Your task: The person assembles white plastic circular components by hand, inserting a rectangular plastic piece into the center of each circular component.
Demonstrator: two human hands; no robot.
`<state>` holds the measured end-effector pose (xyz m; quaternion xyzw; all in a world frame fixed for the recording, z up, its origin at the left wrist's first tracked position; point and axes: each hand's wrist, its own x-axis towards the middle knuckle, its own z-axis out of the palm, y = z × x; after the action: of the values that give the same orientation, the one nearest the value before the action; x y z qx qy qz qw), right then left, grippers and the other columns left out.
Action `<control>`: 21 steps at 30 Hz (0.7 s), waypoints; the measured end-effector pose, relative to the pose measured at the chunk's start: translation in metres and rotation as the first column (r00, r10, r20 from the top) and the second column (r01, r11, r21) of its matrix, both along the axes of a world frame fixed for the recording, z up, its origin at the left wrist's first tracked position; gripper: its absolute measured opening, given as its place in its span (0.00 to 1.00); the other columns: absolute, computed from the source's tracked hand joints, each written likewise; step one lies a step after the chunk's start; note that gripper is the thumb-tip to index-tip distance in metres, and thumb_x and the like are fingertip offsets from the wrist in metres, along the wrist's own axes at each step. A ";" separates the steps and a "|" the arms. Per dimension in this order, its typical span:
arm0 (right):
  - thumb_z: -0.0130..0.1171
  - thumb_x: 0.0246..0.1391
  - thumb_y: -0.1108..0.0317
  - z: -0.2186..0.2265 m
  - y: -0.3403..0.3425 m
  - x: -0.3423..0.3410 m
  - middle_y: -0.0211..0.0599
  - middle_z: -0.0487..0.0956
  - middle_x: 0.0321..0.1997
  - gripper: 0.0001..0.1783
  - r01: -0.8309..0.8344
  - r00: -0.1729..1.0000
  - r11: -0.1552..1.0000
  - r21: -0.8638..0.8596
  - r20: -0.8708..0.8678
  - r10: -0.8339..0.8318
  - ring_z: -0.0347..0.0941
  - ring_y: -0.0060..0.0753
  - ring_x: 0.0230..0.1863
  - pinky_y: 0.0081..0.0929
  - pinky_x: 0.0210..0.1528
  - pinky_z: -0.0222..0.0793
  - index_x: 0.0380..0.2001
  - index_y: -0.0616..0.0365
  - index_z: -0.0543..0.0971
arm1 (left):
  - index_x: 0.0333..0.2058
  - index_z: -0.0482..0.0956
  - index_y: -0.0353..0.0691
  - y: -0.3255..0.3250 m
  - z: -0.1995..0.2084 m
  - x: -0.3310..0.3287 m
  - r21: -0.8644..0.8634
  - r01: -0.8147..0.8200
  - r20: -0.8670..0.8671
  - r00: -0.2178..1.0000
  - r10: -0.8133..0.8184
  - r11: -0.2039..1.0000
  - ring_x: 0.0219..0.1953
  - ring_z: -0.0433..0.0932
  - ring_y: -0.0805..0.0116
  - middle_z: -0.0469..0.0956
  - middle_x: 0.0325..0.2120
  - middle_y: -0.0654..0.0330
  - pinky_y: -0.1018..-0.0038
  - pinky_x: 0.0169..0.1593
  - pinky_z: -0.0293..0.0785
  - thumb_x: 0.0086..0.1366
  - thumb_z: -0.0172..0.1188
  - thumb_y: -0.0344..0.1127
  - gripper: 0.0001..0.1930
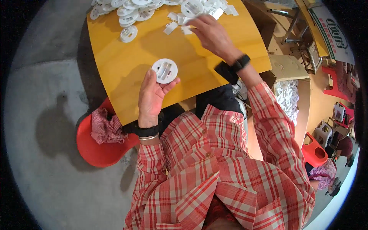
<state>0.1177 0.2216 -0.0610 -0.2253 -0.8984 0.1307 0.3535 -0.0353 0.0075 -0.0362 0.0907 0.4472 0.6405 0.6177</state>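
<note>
My left hand holds a round white plastic disc by its edge, above the near part of the yellow table. A rectangular recess with a shiny strip runs across the disc's upward face. My right hand reaches over the far side of the table, beside several small white plastic pieces. Its fingertips are bent and partly blurred next to one small white piece; whether they grip anything does not show. Near the far left lies a single white disc, in front of a heap of similar discs.
The yellow table ends just before my body. An open cardboard box full of white parts stands at the right. On the left is a red chair with a checked cloth. Red stools and other people are farther right.
</note>
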 end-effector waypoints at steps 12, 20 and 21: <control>0.58 0.44 0.69 -0.015 0.007 -0.064 0.40 0.71 0.36 0.12 -0.085 0.968 0.994 -0.069 0.230 0.099 0.66 0.44 0.43 0.35 0.42 0.66 0.36 0.55 0.76 | 0.58 0.56 0.39 -0.010 0.019 -0.003 0.105 0.006 0.180 0.983 -0.025 0.994 0.50 0.72 0.48 0.65 0.52 0.40 0.69 0.47 0.76 0.68 0.39 0.51 0.27; 0.60 0.43 0.70 -0.025 -0.002 -0.051 0.41 0.71 0.34 0.12 -0.031 0.987 0.999 -0.010 0.155 0.032 0.67 0.46 0.41 0.37 0.41 0.66 0.34 0.57 0.73 | 0.61 0.50 0.36 -0.015 0.006 -0.003 0.326 -0.161 0.716 0.685 -0.132 0.931 0.56 0.60 0.37 0.45 0.59 0.30 0.60 0.51 0.72 0.67 0.45 0.46 0.29; 0.60 0.43 0.70 -0.027 -0.002 -0.050 0.41 0.71 0.34 0.12 -0.031 0.988 0.999 -0.013 0.153 0.032 0.67 0.46 0.41 0.37 0.41 0.66 0.34 0.57 0.73 | 0.61 0.50 0.36 -0.014 0.005 -0.003 0.324 -0.160 0.715 0.686 -0.130 0.933 0.56 0.60 0.37 0.45 0.59 0.30 0.60 0.51 0.72 0.67 0.45 0.46 0.29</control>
<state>0.0677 0.2199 -0.0881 -0.2224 -0.9257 0.1235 0.2798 -0.0387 -0.0066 -0.0308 -0.0623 0.0410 0.6994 0.7109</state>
